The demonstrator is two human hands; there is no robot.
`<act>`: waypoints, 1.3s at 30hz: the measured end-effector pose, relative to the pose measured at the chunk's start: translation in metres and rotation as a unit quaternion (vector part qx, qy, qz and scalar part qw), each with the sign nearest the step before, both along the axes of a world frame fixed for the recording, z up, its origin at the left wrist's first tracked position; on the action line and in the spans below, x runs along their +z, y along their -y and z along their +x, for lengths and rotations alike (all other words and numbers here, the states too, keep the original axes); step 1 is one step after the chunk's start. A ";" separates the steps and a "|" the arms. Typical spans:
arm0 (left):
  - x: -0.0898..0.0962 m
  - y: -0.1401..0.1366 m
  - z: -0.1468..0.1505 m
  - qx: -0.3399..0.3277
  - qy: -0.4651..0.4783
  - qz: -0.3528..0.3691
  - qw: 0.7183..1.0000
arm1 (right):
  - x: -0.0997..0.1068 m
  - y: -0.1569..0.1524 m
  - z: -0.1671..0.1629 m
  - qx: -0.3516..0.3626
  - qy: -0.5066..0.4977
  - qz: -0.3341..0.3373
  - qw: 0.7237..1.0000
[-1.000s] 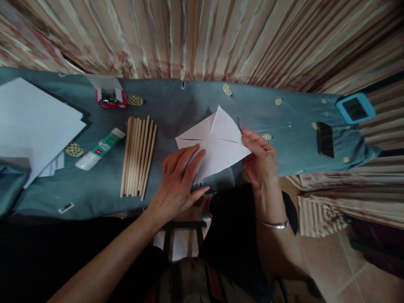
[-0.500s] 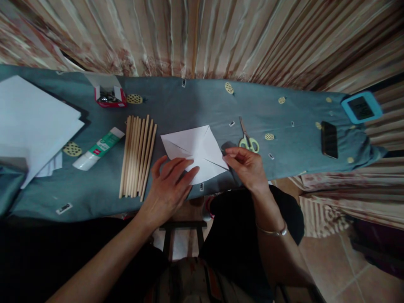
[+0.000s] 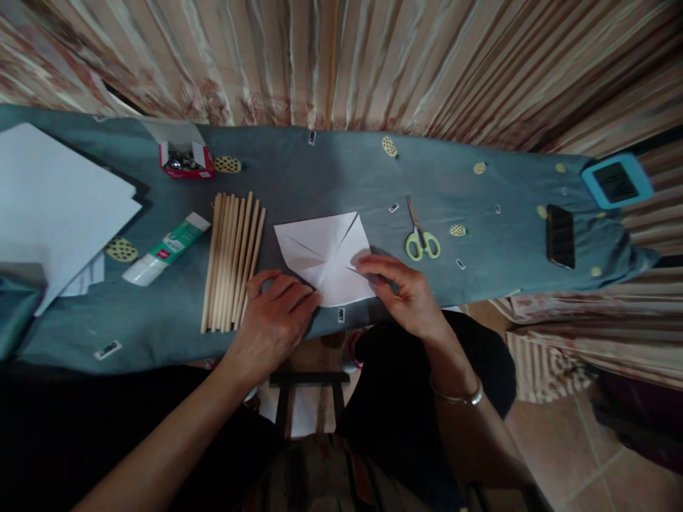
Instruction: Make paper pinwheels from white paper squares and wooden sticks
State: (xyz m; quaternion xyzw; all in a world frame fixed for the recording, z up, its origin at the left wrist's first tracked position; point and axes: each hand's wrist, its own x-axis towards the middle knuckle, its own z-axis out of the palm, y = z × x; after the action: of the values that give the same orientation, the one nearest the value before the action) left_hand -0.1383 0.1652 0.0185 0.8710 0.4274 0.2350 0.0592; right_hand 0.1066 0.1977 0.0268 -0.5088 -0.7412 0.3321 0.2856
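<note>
A square sheet of white paper [image 3: 331,249] lies on the cloth in front of me, with slits running in from its corners toward the middle. My left hand [image 3: 278,313] is at its lower left edge, fingers bent together and the fingertips on the paper; the thumb is near the wooden sticks. At the right corner, my right hand [image 3: 403,291] has the paper between thumb and fingers, and the hand hides part of that corner. Green-handled scissors [image 3: 420,238] lie just beyond my right hand. To the left are several wooden sticks [image 3: 230,263] in a row.
A glue stick [image 3: 168,249] lies left of the sticks, near a small red open box [image 3: 186,162]. Stacked white paper [image 3: 58,192] covers the far left. A phone [image 3: 560,236] and a blue-framed device [image 3: 617,180] are at the right end of the blue-green cloth [image 3: 341,171]. Curtains hang behind.
My left hand has drawn back from the paper's middle to its lower left edge. My right hand has moved left, its fingers bringing the right corner inward. The slits look wider.
</note>
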 end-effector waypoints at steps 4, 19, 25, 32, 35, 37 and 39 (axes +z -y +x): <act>-0.001 0.000 -0.009 0.014 -0.009 0.009 1.000 | -0.002 0.003 0.006 0.049 0.011 -0.040 0.998; -0.002 0.010 0.006 -0.016 0.016 0.004 1.000 | 0.009 0.008 0.005 0.074 -0.024 -0.108 0.991; -0.008 0.017 0.017 -0.069 0.022 -0.039 0.997 | 0.003 0.006 -0.002 0.039 -0.044 -0.097 0.994; -0.010 0.016 0.018 -0.065 0.050 -0.051 0.995 | -0.004 0.004 -0.013 0.003 -0.040 -0.073 0.997; -0.011 0.017 0.018 -0.062 0.062 -0.071 0.994 | -0.007 0.005 -0.020 -0.030 -0.014 -0.029 0.999; -0.013 0.017 0.019 -0.063 0.066 -0.077 0.993 | -0.008 0.005 -0.024 -0.044 0.012 0.001 0.999; -0.015 0.017 0.019 -0.057 0.069 -0.078 0.993 | -0.008 0.006 -0.027 -0.053 0.036 0.020 0.998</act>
State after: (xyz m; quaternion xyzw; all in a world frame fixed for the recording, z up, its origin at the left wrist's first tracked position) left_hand -0.1189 0.1482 0.0036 0.8685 0.3889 0.2562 0.1699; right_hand 0.0792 0.1915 0.0189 -0.5531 -0.7292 0.2837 0.2862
